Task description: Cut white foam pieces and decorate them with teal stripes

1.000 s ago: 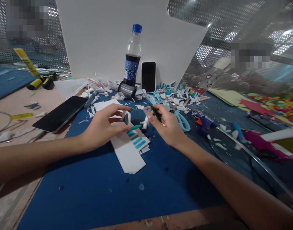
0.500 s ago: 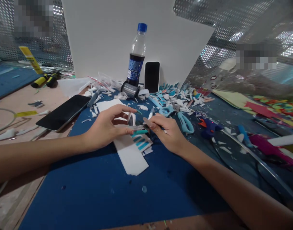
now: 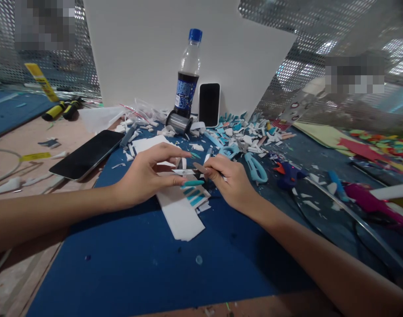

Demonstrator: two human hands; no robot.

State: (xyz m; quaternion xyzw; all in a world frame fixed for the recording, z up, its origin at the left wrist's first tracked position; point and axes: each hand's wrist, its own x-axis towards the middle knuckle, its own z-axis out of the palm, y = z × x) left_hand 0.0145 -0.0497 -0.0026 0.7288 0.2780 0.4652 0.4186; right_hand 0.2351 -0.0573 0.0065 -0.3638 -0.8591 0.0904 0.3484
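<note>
My left hand curves its fingers and thumb about a small white piece, partly hidden by the fingers. Long teal nails show at its thumb and index tip. Closed in a pinch, my right hand grips what looks like a craft knife, its thin pale blade pointing left between my left thumb and fingers. Most of the handle is hidden in the fist. Below the hands lies a white sheet, beside a white card with teal stripes.
Behind stand a cola bottle, a propped phone and a grey spool among white and teal scraps. Light-blue-handled scissors and a glue gun lie to the right. A dark phone lies left.
The blade now shows more clearly between my left thumb and fingers. My left index tip has shifted slightly right. The right hand has barely moved.
</note>
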